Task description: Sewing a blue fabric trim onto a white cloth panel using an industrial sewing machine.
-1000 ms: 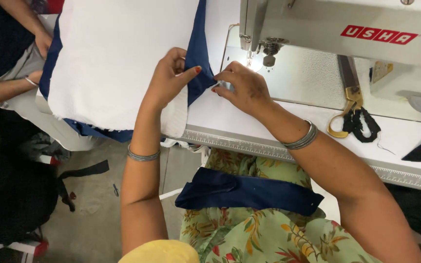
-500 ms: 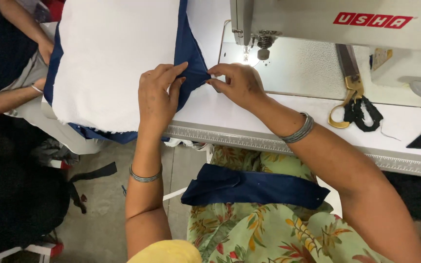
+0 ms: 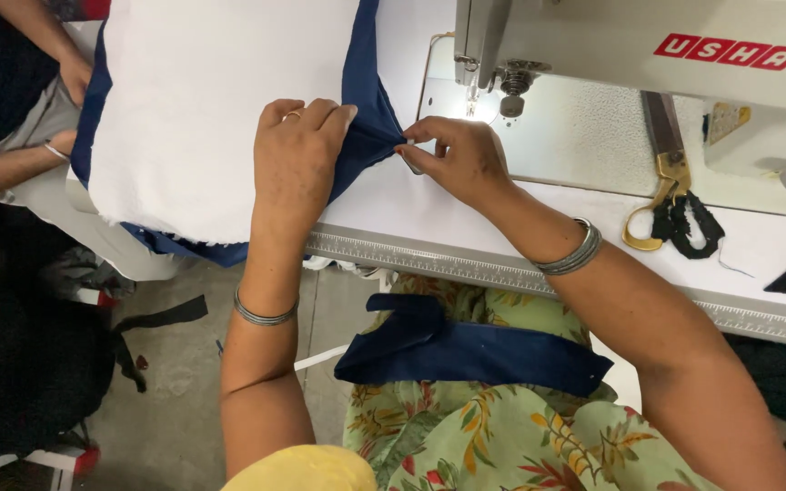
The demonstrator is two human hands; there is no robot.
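A red rectangular label with white lettering sits on the white sewing machine arm, at about two o'clock in the view. No packages, signs or screens show anywhere else.

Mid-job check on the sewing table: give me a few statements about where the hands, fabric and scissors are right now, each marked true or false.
1. Both hands pinch the navy fabric at its corner. True: the left hand and the right hand meet there.
2. The white fabric lies under the navy piece. False: it lies on top of it.
3. The scissors are in the right hand. False: they lie on the table, to the right, untouched.
4. A navy strip rests on the person's lap. True.
5. The fabric corner sits under the machine needle. False: it is held to the left of it.
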